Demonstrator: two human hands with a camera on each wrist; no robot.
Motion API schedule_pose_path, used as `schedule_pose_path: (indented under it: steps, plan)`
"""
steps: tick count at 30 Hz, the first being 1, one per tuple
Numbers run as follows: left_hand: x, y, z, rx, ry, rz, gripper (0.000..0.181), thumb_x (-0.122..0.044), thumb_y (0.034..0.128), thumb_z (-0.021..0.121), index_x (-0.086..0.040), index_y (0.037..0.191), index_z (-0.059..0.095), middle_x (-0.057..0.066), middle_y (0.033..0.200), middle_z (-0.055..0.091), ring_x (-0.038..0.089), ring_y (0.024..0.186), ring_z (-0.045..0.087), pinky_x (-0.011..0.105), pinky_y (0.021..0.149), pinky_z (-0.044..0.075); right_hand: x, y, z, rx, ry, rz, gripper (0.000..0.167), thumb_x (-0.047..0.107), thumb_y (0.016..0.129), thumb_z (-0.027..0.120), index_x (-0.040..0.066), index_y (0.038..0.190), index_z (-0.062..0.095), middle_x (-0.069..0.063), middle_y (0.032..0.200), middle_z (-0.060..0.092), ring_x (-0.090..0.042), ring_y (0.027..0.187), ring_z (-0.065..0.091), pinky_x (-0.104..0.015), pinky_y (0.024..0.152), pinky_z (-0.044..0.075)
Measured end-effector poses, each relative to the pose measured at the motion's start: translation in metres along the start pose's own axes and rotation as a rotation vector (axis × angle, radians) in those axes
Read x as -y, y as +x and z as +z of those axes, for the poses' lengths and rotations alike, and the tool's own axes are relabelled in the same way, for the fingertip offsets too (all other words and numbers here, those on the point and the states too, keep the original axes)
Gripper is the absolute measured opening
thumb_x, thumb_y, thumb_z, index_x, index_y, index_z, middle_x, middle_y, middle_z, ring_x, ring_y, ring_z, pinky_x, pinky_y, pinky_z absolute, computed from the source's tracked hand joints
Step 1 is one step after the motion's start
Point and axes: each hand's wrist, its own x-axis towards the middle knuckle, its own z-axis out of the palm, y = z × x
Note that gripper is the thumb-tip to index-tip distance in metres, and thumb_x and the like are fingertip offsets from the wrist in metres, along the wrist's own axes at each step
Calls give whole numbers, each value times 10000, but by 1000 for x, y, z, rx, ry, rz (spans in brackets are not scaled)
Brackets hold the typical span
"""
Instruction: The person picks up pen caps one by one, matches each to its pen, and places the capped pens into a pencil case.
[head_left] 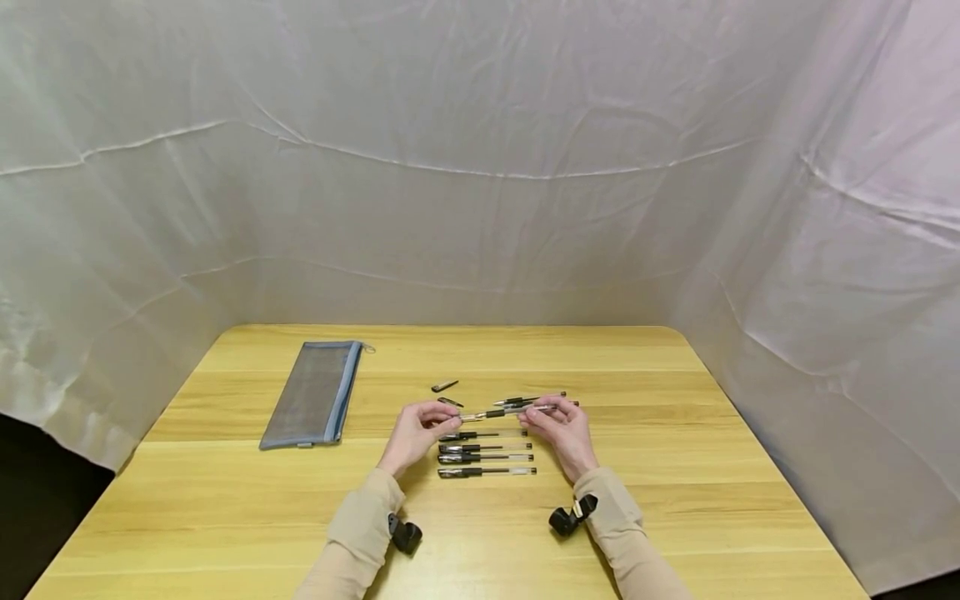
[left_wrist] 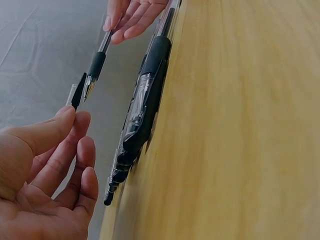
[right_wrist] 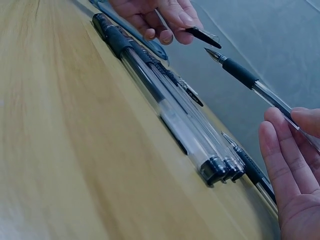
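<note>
My left hand (head_left: 420, 427) pinches a black pen cap with a clear side (right_wrist: 204, 37) between thumb and fingers. Opposite it, my right hand (head_left: 562, 428) holds an uncapped gel pen (right_wrist: 241, 73) by its clear barrel, black grip and metal tip toward the cap. Both wrist views show the tip close to the cap's mouth; whether they touch cannot be told. Below the hands lies a row of several capped pens (head_left: 486, 472), side by side on the table. Beyond my right hand, uncapped pens (head_left: 525, 400) lie partly hidden by the fingers.
Two loose caps, a farther cap (head_left: 445, 386) and a nearer cap (head_left: 451, 402), lie beyond the left hand. A grey mesh zip pouch with blue edging (head_left: 311, 396) lies at the left of the wooden table (head_left: 225, 508). Pale sheeting (head_left: 465, 225) hangs around the table.
</note>
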Motion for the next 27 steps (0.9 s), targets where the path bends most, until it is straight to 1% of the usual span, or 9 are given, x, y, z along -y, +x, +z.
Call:
schedule_pose_path:
  steps: [5, 9, 10, 16, 18, 25, 27]
  plan:
    - [0, 1, 1, 1, 0, 2, 176, -124, 894, 758, -58, 1057, 750, 128, 1027, 777, 112, 830, 649, 242, 769, 515, 0, 0, 1, -3, -1, 2, 228, -54, 878, 709, -40, 1075, 595, -101, 953, 759, -196, 870, 760, -360, 869, 621]
    - [0, 1, 1, 11, -2, 11, 188, -122, 893, 758, -49, 1066, 749, 138, 1032, 775, 120, 821, 645, 225, 748, 514, 0, 0, 2, -6, -12, 7, 210, -52, 874, 713, -12, 1050, 607, -85, 936, 760, -189, 866, 760, -356, 872, 619]
    - [0, 1, 1, 16, 1, 16, 192, -123, 892, 759, -48, 1069, 748, 140, 1033, 775, 122, 820, 645, 221, 744, 514, 0, 0, 3, -6, -14, 9, 226, -52, 873, 714, -40, 1066, 598, -79, 931, 761, -186, 864, 760, -354, 872, 618]
    - [0, 1, 2, 33, 17, 50, 214, -131, 900, 753, -24, 1085, 740, 148, 1048, 773, 131, 852, 659, 214, 752, 516, -2, 0, 5, -2, -23, -1, 256, -55, 869, 715, -77, 1089, 585, -59, 907, 767, -182, 846, 763, -353, 857, 622]
    - [-1, 0, 2, 35, 15, 53, 223, -127, 901, 751, -13, 1092, 737, 149, 1051, 773, 130, 854, 661, 209, 750, 515, -2, 0, 5, -1, -20, -1, 224, -57, 871, 713, -39, 1063, 598, -56, 902, 767, -181, 842, 764, -348, 851, 623]
    - [-1, -1, 3, 36, 8, 48, 208, -126, 898, 753, -26, 1080, 743, 149, 1042, 773, 153, 847, 671, 212, 743, 522, -2, -2, 7, 13, -15, 15, 220, -46, 861, 727, -1, 1045, 615, -52, 895, 766, -182, 843, 763, -355, 867, 618]
    - [0, -1, 3, 32, 5, 46, 199, -127, 897, 755, -34, 1072, 746, 151, 1033, 773, 164, 848, 672, 215, 742, 518, -2, -2, 6, 9, -19, 14, 225, -45, 863, 726, -6, 1055, 615, -47, 896, 767, -180, 845, 763, -360, 869, 618]
